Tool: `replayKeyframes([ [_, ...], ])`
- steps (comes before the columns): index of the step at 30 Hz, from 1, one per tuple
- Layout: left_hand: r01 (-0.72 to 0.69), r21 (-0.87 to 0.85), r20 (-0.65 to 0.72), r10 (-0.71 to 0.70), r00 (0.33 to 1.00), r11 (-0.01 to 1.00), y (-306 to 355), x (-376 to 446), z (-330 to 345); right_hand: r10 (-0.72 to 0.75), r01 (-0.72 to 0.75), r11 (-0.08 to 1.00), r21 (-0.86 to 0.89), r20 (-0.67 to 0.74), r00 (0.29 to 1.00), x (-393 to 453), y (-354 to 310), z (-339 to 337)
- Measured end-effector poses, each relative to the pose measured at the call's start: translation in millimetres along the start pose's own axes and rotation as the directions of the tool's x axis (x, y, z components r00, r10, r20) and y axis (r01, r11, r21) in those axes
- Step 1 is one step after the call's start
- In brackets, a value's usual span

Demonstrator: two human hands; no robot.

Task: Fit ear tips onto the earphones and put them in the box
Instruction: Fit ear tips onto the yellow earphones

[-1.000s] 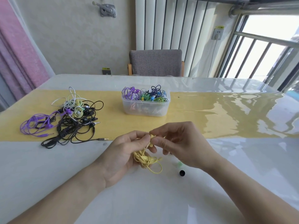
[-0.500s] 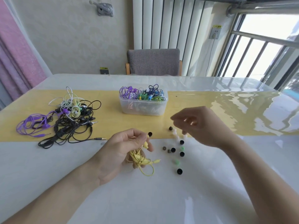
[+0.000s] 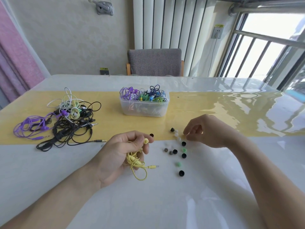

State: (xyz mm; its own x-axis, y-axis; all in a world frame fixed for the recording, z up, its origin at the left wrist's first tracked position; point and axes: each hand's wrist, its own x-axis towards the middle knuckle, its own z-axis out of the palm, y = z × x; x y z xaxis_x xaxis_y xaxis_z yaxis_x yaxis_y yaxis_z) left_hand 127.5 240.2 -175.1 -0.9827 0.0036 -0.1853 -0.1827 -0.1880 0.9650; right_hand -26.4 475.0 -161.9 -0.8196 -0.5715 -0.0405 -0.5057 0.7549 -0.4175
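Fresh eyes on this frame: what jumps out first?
The left hand at centre grips a bundle of yellow earphones, one earbud poking up between its fingertips. Just right of it, loose ear tips in black, green and white dot the table, with the right hand reaching down over the far ones. Behind sits a clear box of coloured earphones, and a tangled earphone pile lies at left.

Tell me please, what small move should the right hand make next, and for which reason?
Probably the right hand should pinch one of the small white ear tips lying by its fingertips and bring it to the left hand. That hand holds the bundled yellow earphones with one bud pointing out, seemingly without a tip, while the right hand appears to hold nothing yet.
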Motion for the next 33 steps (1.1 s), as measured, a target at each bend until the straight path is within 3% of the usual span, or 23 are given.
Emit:
replayKeyframes([
  [6,-0.023,0.024,-0.022,0.024,0.999,0.999,-1.7,-0.7,2.5,0.007,-0.005,0.999,0.036,-0.070,0.998,-1.1,-6.5,-1.2],
  [9,-0.061,0.017,-0.057,0.062,0.996,0.998,-3.3,0.8,1.7,-0.031,0.080,0.962,0.262,-0.186,0.982,-5.8,-21.4,-3.3],
  [13,-0.093,0.004,-0.090,0.093,0.992,0.996,-3.4,0.3,2.9,-0.102,0.208,0.757,0.620,-0.202,0.974,-19.8,-55.2,6.0],
  [18,-0.139,-0.117,-0.116,0.126,0.985,0.983,-1.2,-0.4,7.9,-0.085,0.228,0.531,0.816,-0.216,0.973,-33.4,-87.1,30.2],
  [25,-0.154,-0.234,-0.082,0.138,0.987,0.960,1.5,-2.9,10.5,-0.107,0.309,0.401,0.862,-0.291,0.951,-40.7,-100.9,43.9],
  [33,-0.151,-0.221,-0.066,0.139,0.988,0.964,0.7,-2.9,9.9,-0.101,0.321,0.476,0.819,-0.312,0.945,-39.3,-98.2,47.2],
])
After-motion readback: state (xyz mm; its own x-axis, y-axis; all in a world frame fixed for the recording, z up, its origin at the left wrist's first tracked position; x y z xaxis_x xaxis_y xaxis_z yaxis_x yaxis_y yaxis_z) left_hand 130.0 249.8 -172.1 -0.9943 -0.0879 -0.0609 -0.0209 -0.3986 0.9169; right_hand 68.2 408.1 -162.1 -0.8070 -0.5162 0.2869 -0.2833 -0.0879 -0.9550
